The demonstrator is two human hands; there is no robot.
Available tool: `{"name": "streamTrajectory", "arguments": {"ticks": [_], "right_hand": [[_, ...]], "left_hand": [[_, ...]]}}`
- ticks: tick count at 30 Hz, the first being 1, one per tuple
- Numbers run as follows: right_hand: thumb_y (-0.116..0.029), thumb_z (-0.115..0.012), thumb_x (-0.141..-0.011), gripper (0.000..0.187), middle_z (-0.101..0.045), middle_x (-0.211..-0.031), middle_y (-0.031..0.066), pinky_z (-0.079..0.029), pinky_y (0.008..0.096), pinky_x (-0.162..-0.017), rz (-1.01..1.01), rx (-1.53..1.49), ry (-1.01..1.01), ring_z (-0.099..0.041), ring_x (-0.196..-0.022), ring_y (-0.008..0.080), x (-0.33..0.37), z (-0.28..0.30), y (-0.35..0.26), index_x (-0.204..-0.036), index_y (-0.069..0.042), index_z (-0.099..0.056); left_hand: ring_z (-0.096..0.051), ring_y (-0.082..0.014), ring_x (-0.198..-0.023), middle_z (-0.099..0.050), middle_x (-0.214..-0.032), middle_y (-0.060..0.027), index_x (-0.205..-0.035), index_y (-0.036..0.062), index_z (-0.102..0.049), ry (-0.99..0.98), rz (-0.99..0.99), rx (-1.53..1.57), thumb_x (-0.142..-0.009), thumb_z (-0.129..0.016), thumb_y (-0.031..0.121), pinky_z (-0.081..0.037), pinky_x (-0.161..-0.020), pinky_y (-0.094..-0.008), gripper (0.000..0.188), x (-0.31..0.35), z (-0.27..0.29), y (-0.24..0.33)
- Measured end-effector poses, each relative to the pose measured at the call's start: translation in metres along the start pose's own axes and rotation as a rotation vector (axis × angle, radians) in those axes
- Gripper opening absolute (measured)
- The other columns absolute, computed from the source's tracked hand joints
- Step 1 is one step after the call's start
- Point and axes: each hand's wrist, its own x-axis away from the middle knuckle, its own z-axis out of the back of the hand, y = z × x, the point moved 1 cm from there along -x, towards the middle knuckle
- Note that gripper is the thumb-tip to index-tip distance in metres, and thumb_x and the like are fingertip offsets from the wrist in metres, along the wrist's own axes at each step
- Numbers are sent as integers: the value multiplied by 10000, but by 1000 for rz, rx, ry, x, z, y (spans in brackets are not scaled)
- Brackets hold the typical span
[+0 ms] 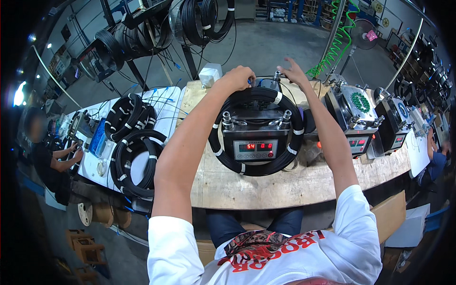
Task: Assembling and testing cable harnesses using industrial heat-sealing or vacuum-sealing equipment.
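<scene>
A black cable coil [214,142], bound with white ties, rings the front of a metal machine with a lit red digital panel [256,149]. Beyond the coil's top, my left hand [239,79] is closed, fingers pinched on a small blue piece [250,81] that looks like a cable end. My right hand [295,73] is at the machine's far side, fingers apart. Its thumb is at a metal knob [277,76] on the back of the machine; whether they touch I cannot tell. Two more metal knobs stand on the machine's near side, inside the ring of cable.
Several black coils [137,161] lie on a white table to the left. A white box [210,75] sits at the wooden bench's [228,192] far edge. Two similar machines [354,111] stand to the right, below a green coiled hose [327,57]. Cable reels hang beyond; a co-worker sits on each side.
</scene>
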Motion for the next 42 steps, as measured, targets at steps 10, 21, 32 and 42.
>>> {"name": "streamTrajectory", "arguments": {"ticks": [10,21,32,42], "right_hand": [[-261,-722,-897,353,-719,-996,209,-541,397,-789,578,258,-312,-701,-866,351,57,-1,-109,-1137,-11,-657],[-119,-783,-785,278,-715,-927,205,-532,444,-737,619,559,-288,-694,-894,382,52,-34,-102,-1023,-13,-685],[-158,-745,-830,234,-716,-938,174,-522,429,-785,446,364,-273,-692,-912,358,46,-34,-92,-1025,-35,-704],[-321,-563,-993,450,-652,-1182,201,-468,469,-921,575,296,437,-620,-1090,380,151,-33,-89,-1376,-87,-525]], "left_hand": [[-689,-339,-1053,-726,-1094,-186,-1146,18,-708,-53,-127,30,-783,-748,104,-526,-942,-387,375,13,19,-15],[-689,-384,-978,-724,-1002,-219,-975,-19,-697,97,-205,114,-770,-734,85,-523,-883,-422,232,24,12,-9],[-696,-366,-964,-721,-989,-230,-985,-41,-699,98,-174,129,-826,-750,202,-523,-847,-408,295,17,19,-4],[-696,-273,-878,-732,-968,-157,-1073,-13,-731,44,63,355,-907,-639,524,-558,-776,-407,569,-25,31,-47]]}}
